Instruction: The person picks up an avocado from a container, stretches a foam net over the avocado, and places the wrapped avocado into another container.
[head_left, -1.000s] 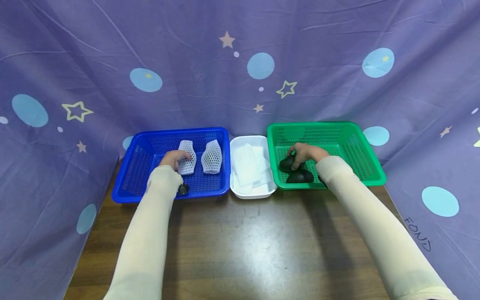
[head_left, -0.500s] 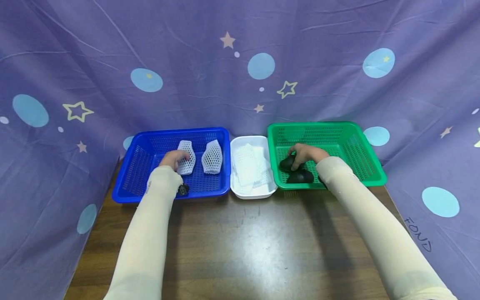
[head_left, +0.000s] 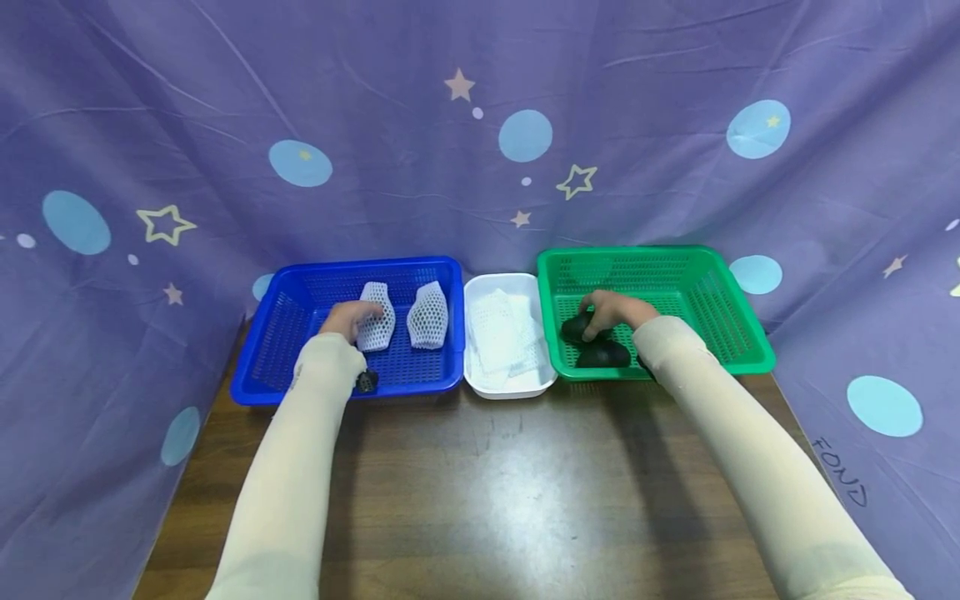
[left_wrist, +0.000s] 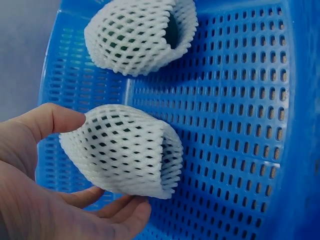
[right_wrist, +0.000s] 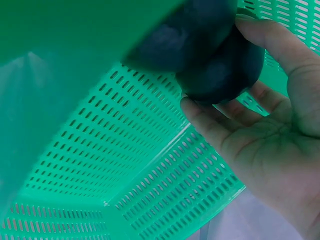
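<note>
In the blue basket (head_left: pixel 255 367), my left hand (head_left: pixel 349 320) holds an avocado in a white foam net (left_wrist: pixel 120 150), thumb on one side and fingertips curled under the other. A second netted avocado (head_left: pixel 428 316) lies beside it; dark green shows through the mesh. Inside the green basket (head_left: pixel 738 333), my right hand (head_left: pixel 613 312) grips a dark avocado (right_wrist: pixel 225 70) between thumb and fingers. Another dark avocado (head_left: pixel 603 355) lies close against it, on the side nearer me. My right wrist partly hides a further dark thing.
A white tray (head_left: pixel 510 392) with several flat foam nets (head_left: pixel 501 333) stands between the baskets. All three rest on a brown wooden table (head_left: pixel 480 483). Purple patterned cloth (head_left: pixel 405 167) hangs close behind and at both sides.
The head view has shifted slightly. Both hands stay where they were, on the same avocados.
</note>
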